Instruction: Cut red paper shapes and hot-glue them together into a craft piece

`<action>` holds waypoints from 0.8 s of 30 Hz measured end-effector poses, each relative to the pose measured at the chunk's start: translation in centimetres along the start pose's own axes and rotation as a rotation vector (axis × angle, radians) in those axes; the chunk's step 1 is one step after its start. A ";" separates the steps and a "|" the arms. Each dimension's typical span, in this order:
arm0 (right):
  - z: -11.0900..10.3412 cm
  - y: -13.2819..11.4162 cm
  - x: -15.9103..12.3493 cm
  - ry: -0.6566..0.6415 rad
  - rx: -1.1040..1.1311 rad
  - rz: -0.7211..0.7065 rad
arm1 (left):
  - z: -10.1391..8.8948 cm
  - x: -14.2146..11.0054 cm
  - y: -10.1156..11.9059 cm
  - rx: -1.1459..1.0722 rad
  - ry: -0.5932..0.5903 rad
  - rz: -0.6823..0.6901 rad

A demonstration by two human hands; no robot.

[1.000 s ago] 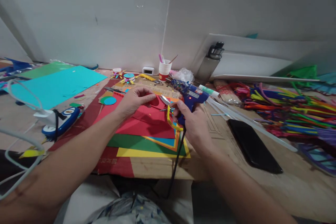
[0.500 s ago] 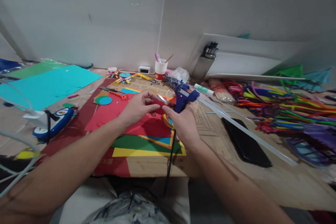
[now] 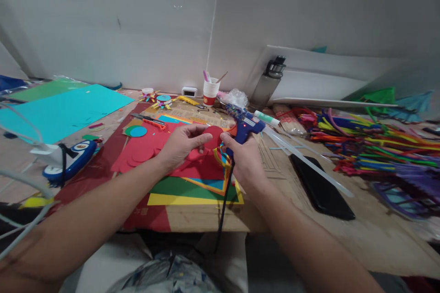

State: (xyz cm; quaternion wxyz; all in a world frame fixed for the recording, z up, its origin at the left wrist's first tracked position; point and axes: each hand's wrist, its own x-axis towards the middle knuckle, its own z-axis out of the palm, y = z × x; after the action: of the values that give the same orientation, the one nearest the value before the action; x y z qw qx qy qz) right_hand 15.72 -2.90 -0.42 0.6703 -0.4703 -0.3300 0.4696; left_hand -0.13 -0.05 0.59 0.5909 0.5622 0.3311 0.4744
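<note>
Between thumb and fingers, my left hand (image 3: 184,145) pinches a red paper disc (image 3: 213,137) that faces me. My right hand (image 3: 246,158) is wrapped around a blue hot glue gun (image 3: 244,130) whose small red light is lit. Its thumb also touches the disc's right edge. A long clear glue stick (image 3: 309,162) sticks out from the gun's back, and a black cord (image 3: 224,206) hangs over the table edge. Below my hands lie red paper (image 3: 202,169) and stacked coloured sheets (image 3: 192,199). Whatever is behind the disc is hidden.
Orange-handled scissors (image 3: 153,121) and several paper discs (image 3: 138,131) lie left. At the back stand paper cups (image 3: 210,89) and a bottle (image 3: 270,82). A black phone (image 3: 319,187) and many pipe cleaners (image 3: 371,142) are right. Cyan paper (image 3: 68,112) covers the far left.
The disc has turned from a slant to face me, and a pale shiny edge above it is gone from sight. The glue gun and its stick have shifted slightly.
</note>
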 end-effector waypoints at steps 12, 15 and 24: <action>-0.1 -1.2 0.1 -0.044 0.080 0.133 | -0.5 0.4 -0.3 0.044 0.146 0.059; -0.2 -1.4 0.4 -0.041 0.072 0.128 | -1.0 0.2 -0.2 0.313 0.255 0.235; 0.1 -1.0 -0.2 -0.068 -0.021 0.142 | -1.7 -0.3 0.1 0.644 0.191 0.648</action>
State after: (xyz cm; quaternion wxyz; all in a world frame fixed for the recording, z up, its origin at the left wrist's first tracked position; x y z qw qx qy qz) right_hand 15.85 -3.17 0.60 0.6187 -0.4833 -0.3234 0.5284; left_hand -1.77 0.28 0.39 0.1742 0.7453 0.3219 0.5573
